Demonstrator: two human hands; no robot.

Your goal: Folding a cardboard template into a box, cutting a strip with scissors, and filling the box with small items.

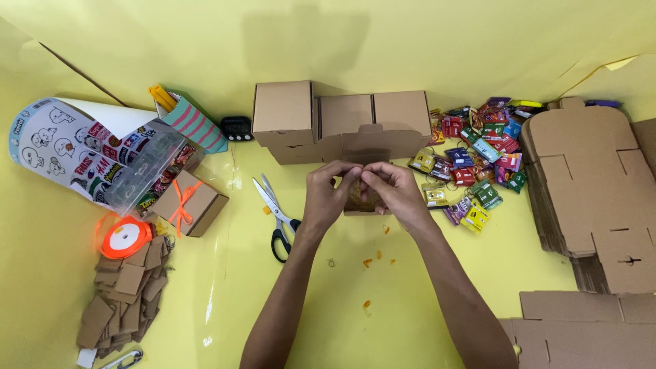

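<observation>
Cardboard box (pixel 365 203) behind both hands

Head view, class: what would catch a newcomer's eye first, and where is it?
First, the left hand and right hand, fingertips pinched together mid-picture over a small cardboard box. To their right lies a bright heap of coloured packets, and at the left edge an orange ribbon spool above a pile of brown tags.
</observation>
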